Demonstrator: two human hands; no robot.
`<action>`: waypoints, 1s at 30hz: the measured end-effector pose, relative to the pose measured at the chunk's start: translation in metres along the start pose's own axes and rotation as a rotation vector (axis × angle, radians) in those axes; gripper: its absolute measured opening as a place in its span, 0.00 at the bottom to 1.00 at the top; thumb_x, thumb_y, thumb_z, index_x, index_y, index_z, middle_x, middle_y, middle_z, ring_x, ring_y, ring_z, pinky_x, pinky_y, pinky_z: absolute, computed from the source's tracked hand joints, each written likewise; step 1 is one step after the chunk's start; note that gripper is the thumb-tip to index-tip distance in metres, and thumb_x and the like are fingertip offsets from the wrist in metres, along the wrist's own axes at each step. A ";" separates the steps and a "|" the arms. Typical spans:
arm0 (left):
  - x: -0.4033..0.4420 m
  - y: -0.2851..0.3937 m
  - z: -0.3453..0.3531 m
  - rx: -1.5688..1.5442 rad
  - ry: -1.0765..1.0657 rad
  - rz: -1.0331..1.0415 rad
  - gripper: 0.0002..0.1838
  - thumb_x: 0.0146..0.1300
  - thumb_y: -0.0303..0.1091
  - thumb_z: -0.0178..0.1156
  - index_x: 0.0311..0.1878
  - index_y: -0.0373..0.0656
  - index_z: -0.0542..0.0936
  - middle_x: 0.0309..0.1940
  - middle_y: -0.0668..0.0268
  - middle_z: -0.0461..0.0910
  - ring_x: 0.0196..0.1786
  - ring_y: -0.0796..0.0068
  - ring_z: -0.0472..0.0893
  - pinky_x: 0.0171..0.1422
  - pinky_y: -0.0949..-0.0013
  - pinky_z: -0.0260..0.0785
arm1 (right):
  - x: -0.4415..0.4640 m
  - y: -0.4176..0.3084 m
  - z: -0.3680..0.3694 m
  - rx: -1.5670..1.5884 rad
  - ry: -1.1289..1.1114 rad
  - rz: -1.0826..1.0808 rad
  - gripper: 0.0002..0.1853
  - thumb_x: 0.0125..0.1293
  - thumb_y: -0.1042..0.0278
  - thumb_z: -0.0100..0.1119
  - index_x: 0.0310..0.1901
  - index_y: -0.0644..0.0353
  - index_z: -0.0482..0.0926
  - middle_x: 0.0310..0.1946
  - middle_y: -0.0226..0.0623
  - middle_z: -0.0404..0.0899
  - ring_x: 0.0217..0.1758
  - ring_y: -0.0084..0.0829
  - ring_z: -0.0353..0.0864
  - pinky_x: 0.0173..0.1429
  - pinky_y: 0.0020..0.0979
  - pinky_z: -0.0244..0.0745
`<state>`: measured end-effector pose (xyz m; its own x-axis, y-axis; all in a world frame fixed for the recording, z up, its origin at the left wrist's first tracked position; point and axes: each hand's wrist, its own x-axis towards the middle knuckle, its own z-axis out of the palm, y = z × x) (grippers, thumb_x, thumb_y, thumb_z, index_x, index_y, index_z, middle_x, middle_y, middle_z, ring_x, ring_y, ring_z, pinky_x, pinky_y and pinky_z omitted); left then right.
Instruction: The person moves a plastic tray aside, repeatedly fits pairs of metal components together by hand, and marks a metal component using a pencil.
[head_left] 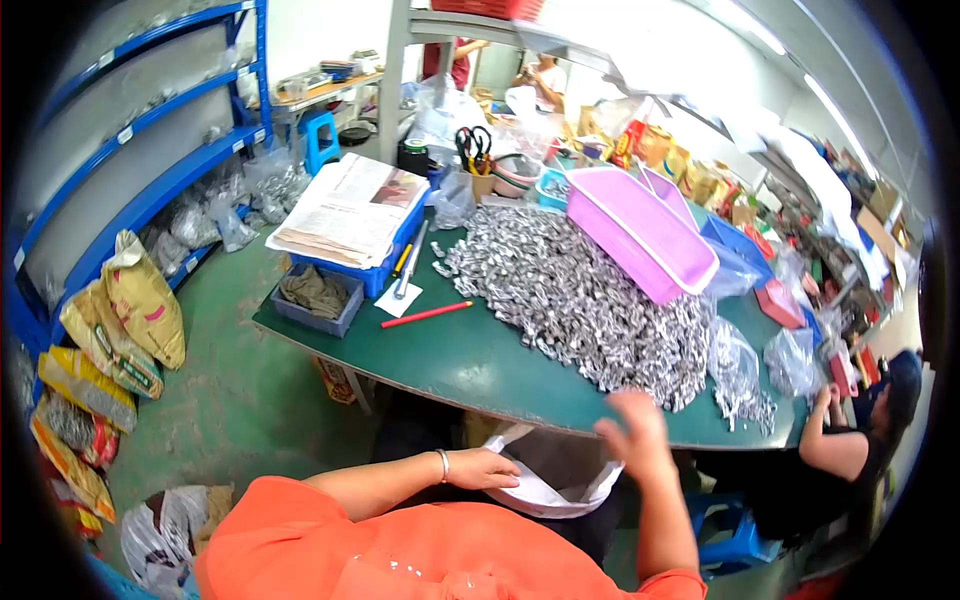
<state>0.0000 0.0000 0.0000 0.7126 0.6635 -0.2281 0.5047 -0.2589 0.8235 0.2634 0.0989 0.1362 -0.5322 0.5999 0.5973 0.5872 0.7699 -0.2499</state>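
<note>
My left hand [484, 469] lies at the left rim of a white sack [570, 507] on my lap, its fingers over the edge. What its fingers pinch, if anything, is too small to tell. My right hand [637, 432] is raised at the table's front edge, above the sack's right side, blurred, with thumb and fingers apart and nothing visible in it. Just beyond it, a large heap of small shiny metal parts [560, 280] covers the green table [440, 360]. A pink basin [640, 230] rests tilted on the heap.
A red pencil [427, 314], pens, a grey bin with cloth [318, 297] and newspapers [350, 212] on a blue crate are at the left. Bags of parts [738, 375] lie right. A person in black [830, 460] sits at the right; others stand behind the table.
</note>
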 end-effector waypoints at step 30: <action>0.040 0.009 -0.012 0.538 0.023 0.336 0.26 0.54 0.53 0.64 0.47 0.40 0.77 0.44 0.55 0.80 0.49 0.54 0.78 0.54 0.55 0.68 | -0.043 -0.065 -0.101 -0.473 0.298 0.230 0.08 0.51 0.74 0.68 0.32 0.63 0.78 0.28 0.43 0.77 0.33 0.46 0.75 0.42 0.39 0.69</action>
<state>0.0274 0.0326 0.0039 0.8670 0.4981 0.0131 0.4342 -0.7681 0.4706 0.3101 0.0012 0.2032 -0.2060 0.6001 0.7730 0.9107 0.4066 -0.0729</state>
